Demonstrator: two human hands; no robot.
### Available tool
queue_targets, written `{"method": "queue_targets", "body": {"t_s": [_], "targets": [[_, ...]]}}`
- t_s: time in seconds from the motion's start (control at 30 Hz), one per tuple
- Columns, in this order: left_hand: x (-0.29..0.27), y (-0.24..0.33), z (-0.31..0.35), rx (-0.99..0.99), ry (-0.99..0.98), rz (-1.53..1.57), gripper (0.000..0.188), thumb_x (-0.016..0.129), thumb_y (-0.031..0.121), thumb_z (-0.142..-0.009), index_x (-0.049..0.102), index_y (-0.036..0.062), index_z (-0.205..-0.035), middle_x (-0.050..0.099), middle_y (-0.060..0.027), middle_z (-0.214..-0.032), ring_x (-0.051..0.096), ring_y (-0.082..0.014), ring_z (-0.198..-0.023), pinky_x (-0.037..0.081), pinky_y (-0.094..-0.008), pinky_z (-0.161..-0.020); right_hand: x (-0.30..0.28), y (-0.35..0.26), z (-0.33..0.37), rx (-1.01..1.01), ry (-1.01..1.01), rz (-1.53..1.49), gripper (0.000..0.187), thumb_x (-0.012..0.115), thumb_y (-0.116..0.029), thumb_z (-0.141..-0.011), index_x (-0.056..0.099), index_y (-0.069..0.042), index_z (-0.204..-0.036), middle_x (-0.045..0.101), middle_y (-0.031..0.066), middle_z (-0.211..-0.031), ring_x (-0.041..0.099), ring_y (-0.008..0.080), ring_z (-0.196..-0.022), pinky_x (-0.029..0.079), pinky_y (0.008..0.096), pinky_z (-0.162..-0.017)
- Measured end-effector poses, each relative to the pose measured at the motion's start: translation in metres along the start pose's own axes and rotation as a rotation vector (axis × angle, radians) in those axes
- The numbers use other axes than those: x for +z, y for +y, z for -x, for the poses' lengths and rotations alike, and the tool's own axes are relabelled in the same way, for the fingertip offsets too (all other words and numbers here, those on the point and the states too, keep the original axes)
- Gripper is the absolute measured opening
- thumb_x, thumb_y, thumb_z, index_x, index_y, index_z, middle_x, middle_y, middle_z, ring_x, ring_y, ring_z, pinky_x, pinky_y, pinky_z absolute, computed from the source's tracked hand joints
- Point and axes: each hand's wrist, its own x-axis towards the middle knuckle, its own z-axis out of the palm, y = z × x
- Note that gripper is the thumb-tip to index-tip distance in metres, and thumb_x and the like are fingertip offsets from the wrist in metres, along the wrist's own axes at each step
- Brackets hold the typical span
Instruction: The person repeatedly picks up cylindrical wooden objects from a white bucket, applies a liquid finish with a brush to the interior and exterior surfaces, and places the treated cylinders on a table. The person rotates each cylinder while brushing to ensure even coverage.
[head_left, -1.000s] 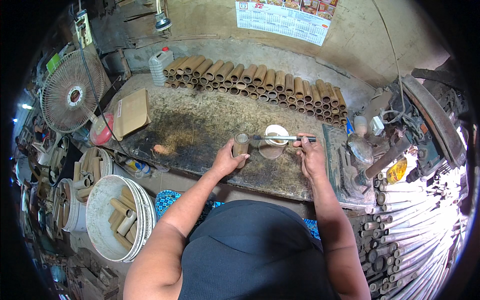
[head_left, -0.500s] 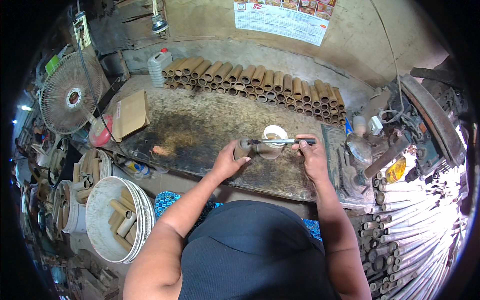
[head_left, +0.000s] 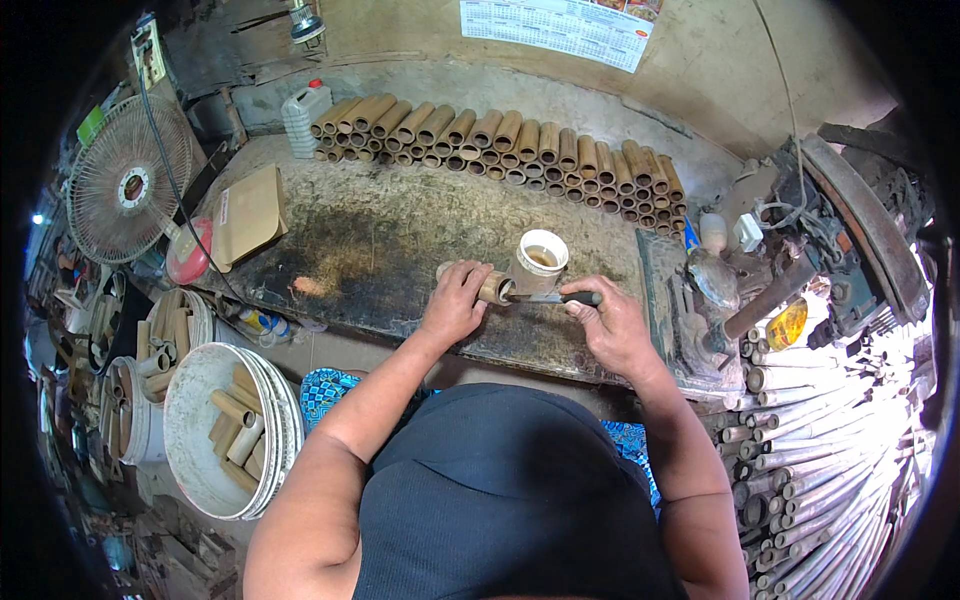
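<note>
Bamboo tube (head_left: 491, 289) fills the curled left hand (head_left: 457, 306); the right hand (head_left: 612, 325) pinches a brush (head_left: 543, 297) at its mouth, between both hands.

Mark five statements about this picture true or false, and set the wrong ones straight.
1. The left hand grips a bamboo tube. True.
2. The right hand holds the white-rimmed cup. False: it holds a dark-handled tool, whose tip is at the tube's open end; the white-rimmed cup stands on the worktop.
3. A stack of tubes lies along the back of the worktop. True.
4. The fan is on the person's right. False: the fan is on the left.
5. The tube's visible open end faces the right hand. True.
</note>
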Motion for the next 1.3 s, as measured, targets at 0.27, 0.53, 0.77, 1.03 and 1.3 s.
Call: {"method": "queue_targets", "body": {"t_s": [0.27, 0.53, 0.77, 1.03, 1.3], "targets": [[-0.006, 0.009, 0.003, -0.15, -0.031, 0.145, 0.06, 0.077, 0.011, -0.08, 0.054, 0.006, -0.135, 0.059, -0.0205, -0.131, 0.058, -0.042, -0.121, 0.048, -0.0481, -0.104, 0.03, 0.016, 0.013, 0.097, 0.188, -0.545, 0.019, 0.059, -0.006, -0.103, 0.062, 0.001, -0.12, 0.07, 0.0121, -0.113, 0.071, 0.0167, -0.098, 0.056, 0.0301, -0.089], [-0.007, 0.021, 0.008, -0.234, -0.049, 0.187, 0.058, 0.078, 0.015, -0.082, 0.053, 0.0061, -0.134, 0.06, -0.0193, -0.128, 0.059, -0.0417, -0.118, 0.049, -0.0481, -0.101, 0.047, 0.006, 0.022, -0.3, 0.288, 0.088, 0.033, 0.073, 0.002, -0.083, 0.067, -0.003, -0.114, 0.073, 0.0132, -0.106, 0.069, 0.0317, -0.099, 0.054, 0.0409, -0.085], [0.0, 0.023, 0.013, -0.222, -0.049, 0.155, 0.058, 0.078, 0.018, -0.084, 0.053, 0.0048, -0.134, 0.061, -0.0211, -0.128, 0.06, -0.0416, -0.118, 0.049, -0.047, -0.101, 0.047, -0.017, 0.031, -0.323, 0.303, 0.247, 0.037, 0.075, 0.0, -0.077, 0.066, -0.007, -0.112, 0.071, 0.0137, -0.098, 0.068, 0.0332, -0.094, 0.052, 0.0442, -0.08], [0.011, 0.018, 0.025, -0.191, -0.037, 0.314, 0.06, 0.078, 0.014, -0.082, 0.051, 0.0053, -0.135, 0.059, -0.0205, -0.131, 0.057, -0.0418, -0.123, 0.047, -0.0465, -0.105, 0.033, -0.036, 0.025, -0.007, 0.222, -0.041, 0.019, 0.069, -0.006, -0.09, 0.065, -0.003, -0.108, 0.067, 0.019, -0.095, 0.065, 0.0402, -0.093, 0.052, 0.0448, -0.082], [0.028, 0.005, 0.046, 0.03, -0.026, 0.281, 0.062, 0.075, 0.006, -0.078, 0.049, 0.0067, -0.134, 0.056, -0.0212, -0.133, 0.055, -0.0434, -0.126, 0.045, -0.048, -0.108, 0.044, -0.02, 0.012, -0.089, 0.044, 0.029, 0.018, 0.067, -0.012, -0.092, 0.066, -0.006, -0.109, 0.067, 0.0206, -0.098, 0.063, 0.0393, -0.1, 0.05, 0.0475, -0.09]]}}
